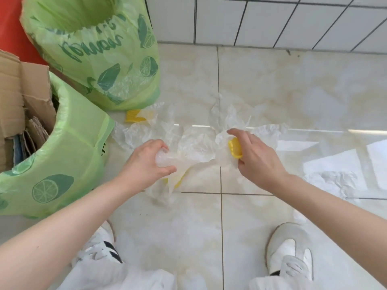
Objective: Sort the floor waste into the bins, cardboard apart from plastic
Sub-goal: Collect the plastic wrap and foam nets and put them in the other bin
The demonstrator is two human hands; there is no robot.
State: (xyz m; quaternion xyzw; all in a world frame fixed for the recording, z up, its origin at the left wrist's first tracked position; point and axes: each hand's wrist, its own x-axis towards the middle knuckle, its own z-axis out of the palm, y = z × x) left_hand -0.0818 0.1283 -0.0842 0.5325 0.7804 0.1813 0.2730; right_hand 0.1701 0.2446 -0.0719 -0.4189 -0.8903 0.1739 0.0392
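Several clear plastic bags [194, 143] with yellow strips lie crumpled on the tiled floor. My left hand [146, 160] grips a bunched end of clear plastic. My right hand [255, 155] pinches another bag at its yellow strip [235, 147]. At the left stands a bin lined with a green bag [69, 147] that holds cardboard pieces [23, 105]. Behind it stands a second green-lined bin [100, 49]; its contents are hidden.
Another yellow strip [134, 116] lies by the foot of the far bin. A crumpled white plastic piece [333, 183] lies on the floor at the right. A white tiled wall [272, 19] runs along the back. My two white shoes [289, 250] stand near the bottom.
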